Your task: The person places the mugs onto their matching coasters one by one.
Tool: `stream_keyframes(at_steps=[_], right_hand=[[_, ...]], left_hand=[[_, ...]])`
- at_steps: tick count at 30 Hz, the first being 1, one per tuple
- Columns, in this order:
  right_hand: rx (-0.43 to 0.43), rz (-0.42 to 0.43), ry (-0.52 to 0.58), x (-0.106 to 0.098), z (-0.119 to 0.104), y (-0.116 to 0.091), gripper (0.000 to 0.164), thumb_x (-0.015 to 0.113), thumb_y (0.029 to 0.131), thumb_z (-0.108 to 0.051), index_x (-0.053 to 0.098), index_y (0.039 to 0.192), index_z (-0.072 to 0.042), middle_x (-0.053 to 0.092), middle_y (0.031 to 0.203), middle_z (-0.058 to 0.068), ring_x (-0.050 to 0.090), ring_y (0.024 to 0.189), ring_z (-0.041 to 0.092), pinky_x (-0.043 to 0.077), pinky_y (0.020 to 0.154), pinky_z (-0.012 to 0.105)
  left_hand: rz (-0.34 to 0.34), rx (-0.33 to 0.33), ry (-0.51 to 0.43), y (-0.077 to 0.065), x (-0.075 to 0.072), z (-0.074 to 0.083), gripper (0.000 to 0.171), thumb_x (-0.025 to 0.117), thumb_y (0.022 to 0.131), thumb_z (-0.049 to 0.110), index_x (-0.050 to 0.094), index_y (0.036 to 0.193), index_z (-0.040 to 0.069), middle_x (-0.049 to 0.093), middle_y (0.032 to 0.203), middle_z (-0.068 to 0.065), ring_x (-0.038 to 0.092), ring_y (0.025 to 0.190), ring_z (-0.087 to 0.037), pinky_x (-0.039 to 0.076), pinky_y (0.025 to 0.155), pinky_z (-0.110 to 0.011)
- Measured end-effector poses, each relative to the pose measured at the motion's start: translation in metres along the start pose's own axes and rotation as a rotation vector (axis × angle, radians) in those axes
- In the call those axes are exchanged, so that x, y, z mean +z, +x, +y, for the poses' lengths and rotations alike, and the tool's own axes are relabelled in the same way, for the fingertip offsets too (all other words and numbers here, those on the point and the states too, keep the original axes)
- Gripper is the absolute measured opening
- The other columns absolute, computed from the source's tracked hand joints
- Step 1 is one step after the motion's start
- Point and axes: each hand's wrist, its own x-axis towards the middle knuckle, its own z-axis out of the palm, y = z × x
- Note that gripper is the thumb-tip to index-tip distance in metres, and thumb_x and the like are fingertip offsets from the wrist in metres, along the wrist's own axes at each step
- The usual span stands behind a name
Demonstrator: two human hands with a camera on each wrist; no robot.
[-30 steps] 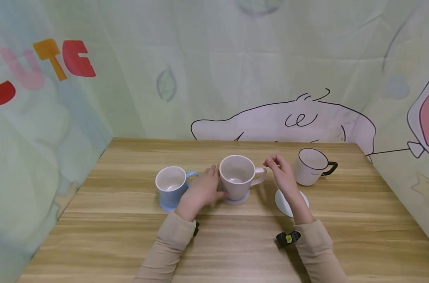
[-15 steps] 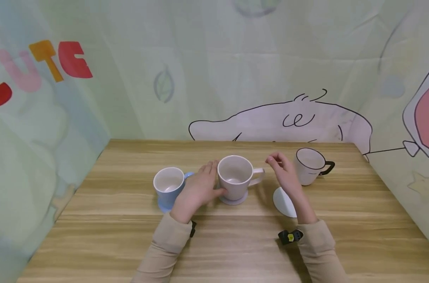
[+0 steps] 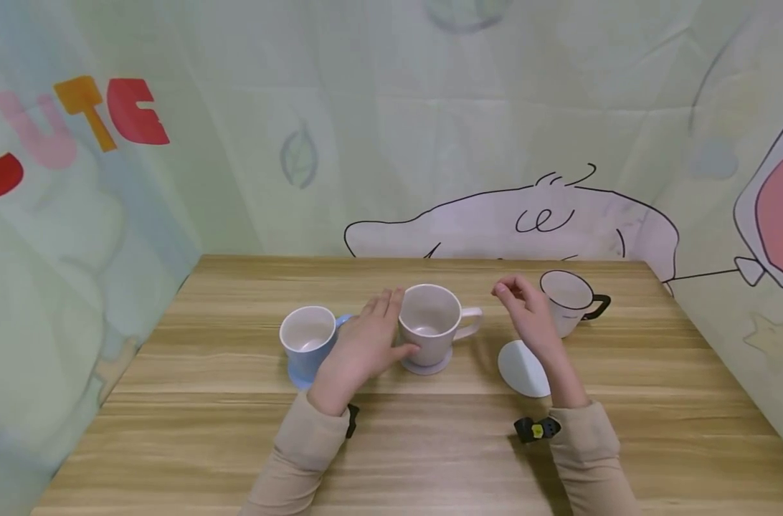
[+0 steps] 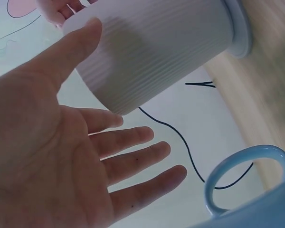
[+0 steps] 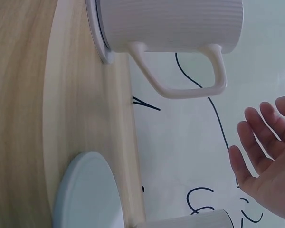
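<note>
A pale pinkish-white ribbed mug (image 3: 430, 326) stands upright on a pale lilac coaster (image 3: 426, 364) mid-table. Its handle (image 5: 185, 90) points right. My left hand (image 3: 362, 347) is at the mug's left side with fingers spread and fairly straight, between it and a blue mug (image 3: 307, 340). In the left wrist view the thumb overlaps the ribbed wall; whether it touches cannot be told. The blue mug sits on a blue coaster (image 3: 296, 376). My right hand (image 3: 527, 312), holding nothing, hovers right of the handle with loosely bent fingers, apart from it.
A white mug (image 3: 564, 304) with black rim and black handle stands at the right, behind my right hand. A round white coaster (image 3: 520, 369) lies below that hand, partly covered by the forearm. A printed cloth (image 3: 366, 129) hangs beyond the wooden table's (image 3: 417, 451) back edge.
My right hand has drawn away from the pinkish-white mug's handle, to the right. The left hand's fingers have straightened slightly beside the mug. The mugs stay in place.
</note>
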Motion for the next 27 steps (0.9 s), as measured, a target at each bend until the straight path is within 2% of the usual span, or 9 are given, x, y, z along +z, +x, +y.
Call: stream_keyframes(at_steps=[9,15,17,22,27], right_hand=[[-0.001,0.015,0.006,-0.012,0.0,0.002,0.028,0.049,0.101,-0.024,0.061,0.105,0.001,0.065,0.101,0.012,0.055,0.092,0.0,0.044,0.083,0.018],[-0.01,0.063,0.071,-0.024,0.001,0.0,0.029,0.049,0.101,-0.021,0.06,0.104,0.005,0.062,0.09,-0.014,0.057,0.089,-0.003,0.044,0.08,0.014],[-0.001,0.063,0.083,-0.027,0.001,-0.001,0.031,0.048,0.101,-0.024,0.058,0.105,0.004,0.06,0.09,-0.019,0.056,0.091,-0.002,0.043,0.08,0.015],[0.027,0.057,0.103,-0.035,0.001,-0.003,0.036,0.046,0.102,-0.031,0.056,0.108,0.003,0.058,0.094,-0.018,0.054,0.096,0.0,0.041,0.084,0.017],[0.016,0.085,0.105,-0.041,0.002,-0.003,0.035,0.047,0.102,-0.029,0.055,0.107,0.005,0.058,0.092,-0.02,0.054,0.095,-0.001,0.04,0.084,0.014]], left_hand=[[0.027,0.027,0.004,-0.003,-0.002,0.004,0.094,0.067,0.085,0.049,0.016,0.155,0.011,0.024,0.159,-0.017,0.027,0.145,-0.038,0.036,0.108,-0.058],[0.064,0.078,0.021,-0.004,-0.001,0.008,0.09,0.065,0.087,0.051,0.02,0.154,0.011,0.027,0.157,-0.018,0.027,0.145,-0.037,0.036,0.108,-0.059],[0.064,0.089,0.026,-0.004,-0.002,0.01,0.089,0.064,0.087,0.052,0.02,0.154,0.012,0.027,0.158,-0.017,0.026,0.146,-0.036,0.035,0.109,-0.059],[0.046,0.109,0.027,-0.006,-0.004,0.016,0.088,0.062,0.088,0.052,0.019,0.154,0.013,0.023,0.16,-0.016,0.023,0.147,-0.036,0.033,0.111,-0.058],[0.054,0.131,0.036,-0.007,-0.005,0.02,0.088,0.062,0.088,0.052,0.018,0.155,0.013,0.023,0.16,-0.014,0.026,0.147,-0.034,0.034,0.111,-0.057]])
